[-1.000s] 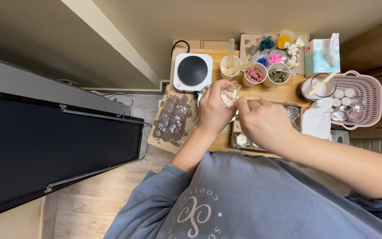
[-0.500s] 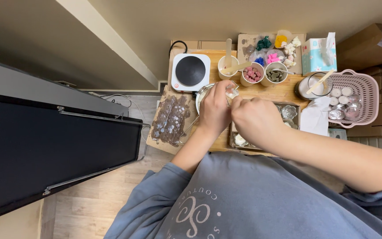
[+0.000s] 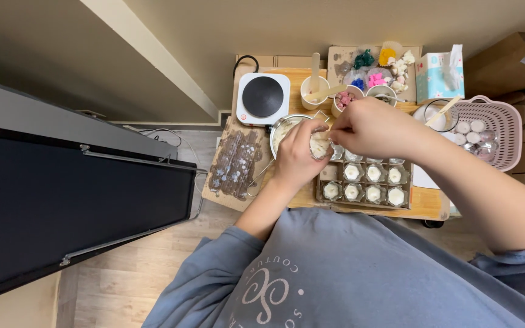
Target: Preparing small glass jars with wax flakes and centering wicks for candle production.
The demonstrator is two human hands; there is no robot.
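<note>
Holding a small glass cup (image 3: 319, 144) tight in the left hand (image 3: 296, 159), the right hand (image 3: 369, 126) pinches a thin stick to scrape inside.

Teal-and-white tissue box (image 3: 439, 76) at table's far right corner, brown cardboard cartons (image 3: 508, 65) just beyond, large black screen panel (image 3: 74, 200) at left
</note>
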